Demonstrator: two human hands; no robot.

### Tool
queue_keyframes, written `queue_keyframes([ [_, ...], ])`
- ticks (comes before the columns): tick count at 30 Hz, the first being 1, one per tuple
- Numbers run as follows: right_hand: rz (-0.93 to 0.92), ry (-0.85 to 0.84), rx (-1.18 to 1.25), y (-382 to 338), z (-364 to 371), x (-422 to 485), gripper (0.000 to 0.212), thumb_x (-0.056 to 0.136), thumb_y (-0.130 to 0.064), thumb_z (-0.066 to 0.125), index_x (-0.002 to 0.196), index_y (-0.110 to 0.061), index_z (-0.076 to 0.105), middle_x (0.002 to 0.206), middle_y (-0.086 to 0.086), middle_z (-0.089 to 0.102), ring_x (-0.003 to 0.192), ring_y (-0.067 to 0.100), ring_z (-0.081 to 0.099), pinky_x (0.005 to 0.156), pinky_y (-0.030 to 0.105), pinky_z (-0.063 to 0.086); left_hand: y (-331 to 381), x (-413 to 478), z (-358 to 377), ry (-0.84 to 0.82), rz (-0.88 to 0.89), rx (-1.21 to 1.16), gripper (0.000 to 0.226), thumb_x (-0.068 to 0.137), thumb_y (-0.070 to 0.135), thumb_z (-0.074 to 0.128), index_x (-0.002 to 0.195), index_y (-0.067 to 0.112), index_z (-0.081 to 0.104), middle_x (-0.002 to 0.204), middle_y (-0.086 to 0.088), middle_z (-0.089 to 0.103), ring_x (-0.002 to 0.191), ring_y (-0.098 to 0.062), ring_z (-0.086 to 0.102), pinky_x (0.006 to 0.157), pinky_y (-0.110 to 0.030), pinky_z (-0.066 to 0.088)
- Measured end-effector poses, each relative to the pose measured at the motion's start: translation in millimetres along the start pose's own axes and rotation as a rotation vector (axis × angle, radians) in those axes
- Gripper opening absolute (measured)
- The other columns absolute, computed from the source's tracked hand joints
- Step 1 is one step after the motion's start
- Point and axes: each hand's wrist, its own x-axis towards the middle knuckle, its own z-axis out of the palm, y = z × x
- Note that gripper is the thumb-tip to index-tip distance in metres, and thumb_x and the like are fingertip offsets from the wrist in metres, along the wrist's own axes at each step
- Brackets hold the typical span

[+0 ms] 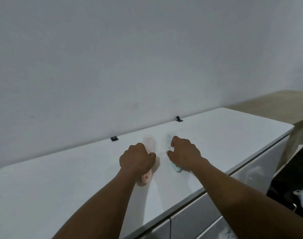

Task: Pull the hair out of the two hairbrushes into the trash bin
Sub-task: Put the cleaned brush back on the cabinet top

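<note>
- The white cabinet top (64, 187) serves as the landmark; it runs from the lower left up toward the right, backed by a plain pale wall (130, 57).
- At the back edge of the cabinet top, left of the brushes, a small black clip (114, 138) sits against the wall.
- The left hand (137, 159) is over the middle of the cabinet top, its fingers curled into a fist around the handle of the pink hairbrush (148, 142).
- The pink hairbrush lies on the cabinet top with its bristled head pointing toward the wall and the rounded handle end showing below the wrist, toward the front edge.
- Just beside it to the right lies the pale green hairbrush (176, 168), also head toward the wall, handle toward the front edge.
- The right hand (185, 152) covers the middle of the green brush, fingers bent down and close together over it, thumb tip at its left side; whether they grip it firmly I cannot tell.
- Any hair in the bristles is too faint to make out.
- A second black clip (179, 119) sits at the back edge, right of the brushes.
- Past the cabinet top's right end stands a beige wooden surface (276, 104).
- Under the front edge, grey drawer fronts (195, 216) show.
</note>
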Motion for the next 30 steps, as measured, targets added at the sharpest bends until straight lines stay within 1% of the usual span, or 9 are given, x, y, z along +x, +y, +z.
queue_keyframes([
  [3, -0.018, 0.017, 0.001, 3.1, 3.0, 1.4, 0.032, 0.089, -0.039, 0.055, 0.114, -0.019, 0.051, 0.113, 0.005, 0.061, 0.101, 0.028, 0.061, 0.074, 0.032, 0.042, 0.5, -0.6, -0.4, -0.006, -0.016, -0.012, 0.031, 0.088, 0.051, 0.050, 0.093, 0.021, 0.051, 0.092, 0.001, 0.055, 0.083, -0.025, 0.056, 0.071, -0.031, 0.041],
  [7, -0.019, 0.021, 0.005, 3.8, 4.0, 3.7, 0.042, 0.089, -0.049, 0.054, 0.118, -0.019, 0.050, 0.116, 0.006, 0.061, 0.105, 0.029, 0.061, 0.077, 0.033, 0.041, 3.5, -1.2, -6.2, 0.015, -0.030, 0.002, 0.042, 0.089, 0.056, 0.048, 0.105, 0.018, 0.055, 0.107, -0.003, 0.063, 0.100, -0.029, 0.064, 0.074, -0.033, 0.041],
  [9, -0.007, 0.011, 0.005, 2.9, 2.3, 4.2, 0.041, 0.089, -0.047, 0.054, 0.119, -0.018, 0.050, 0.116, 0.007, 0.061, 0.104, 0.029, 0.060, 0.076, 0.033, 0.041, 4.0, -1.4, -9.6, 0.010, -0.027, 0.000, 0.043, 0.088, 0.054, 0.049, 0.109, 0.017, 0.050, 0.110, -0.004, 0.063, 0.104, -0.030, 0.063, 0.074, -0.034, 0.040],
  [12, 0.003, 0.009, 0.014, 1.5, -1.1, 2.1, 0.031, 0.085, -0.032, 0.056, 0.112, -0.017, 0.051, 0.111, 0.006, 0.061, 0.092, 0.028, 0.057, 0.074, 0.032, 0.042, 4.1, -6.7, -13.7, -0.050, 0.010, -0.027, 0.046, 0.084, 0.051, 0.055, 0.111, 0.016, 0.043, 0.101, -0.003, 0.056, 0.102, -0.031, 0.062, 0.074, -0.034, 0.042],
  [17, 0.004, 0.048, 0.053, 2.9, -2.8, -6.3, 0.030, 0.082, -0.034, 0.059, 0.107, -0.018, 0.055, 0.107, 0.005, 0.059, 0.088, 0.027, 0.055, 0.072, 0.030, 0.041, 4.2, -18.0, -11.7, -0.086, 0.042, -0.091, 0.039, 0.086, 0.033, 0.058, 0.119, 0.017, 0.044, 0.101, -0.001, 0.057, 0.085, -0.025, 0.053, 0.069, -0.032, 0.042],
  [22, -0.014, 0.089, 0.113, 1.2, -11.8, -11.0, 0.029, 0.080, -0.036, 0.061, 0.101, -0.018, 0.056, 0.100, 0.002, 0.061, 0.088, 0.027, 0.059, 0.070, 0.030, 0.041, -0.7, -18.2, -17.2, -0.026, 0.027, -0.116, 0.036, 0.087, 0.029, 0.055, 0.120, 0.015, 0.049, 0.112, -0.006, 0.062, 0.099, -0.029, 0.062, 0.071, -0.031, 0.043],
  [25, -0.039, 0.107, 0.125, -7.1, -20.5, -11.2, 0.029, 0.079, -0.035, 0.061, 0.101, -0.017, 0.056, 0.097, 0.002, 0.060, 0.089, 0.027, 0.059, 0.070, 0.031, 0.042, -5.5, -17.5, -29.6, 0.007, 0.010, -0.093, 0.036, 0.086, 0.029, 0.056, 0.118, 0.015, 0.051, 0.102, -0.003, 0.059, 0.093, -0.028, 0.059, 0.071, -0.031, 0.043],
  [28, -0.076, 0.120, 0.133, -21.0, -26.9, -10.9, 0.029, 0.080, -0.035, 0.061, 0.102, -0.016, 0.056, 0.094, 0.001, 0.059, 0.088, 0.028, 0.059, 0.070, 0.031, 0.042, -12.1, -19.8, -44.1, 0.041, -0.017, -0.072, 0.035, 0.086, 0.029, 0.057, 0.117, 0.016, 0.051, 0.084, 0.005, 0.044, 0.085, -0.025, 0.053, 0.071, -0.031, 0.042],
  [30, -0.099, 0.116, 0.148, -32.5, -27.9, -11.9, 0.028, 0.080, -0.034, 0.061, 0.101, -0.017, 0.056, 0.090, -0.001, 0.057, 0.085, 0.027, 0.058, 0.068, 0.031, 0.041, -19.2, -22.9, -53.3, 0.063, -0.027, -0.051, 0.036, 0.086, 0.031, 0.058, 0.118, 0.016, 0.051, 0.088, 0.004, 0.048, 0.086, -0.025, 0.054, 0.071, -0.031, 0.042],
])
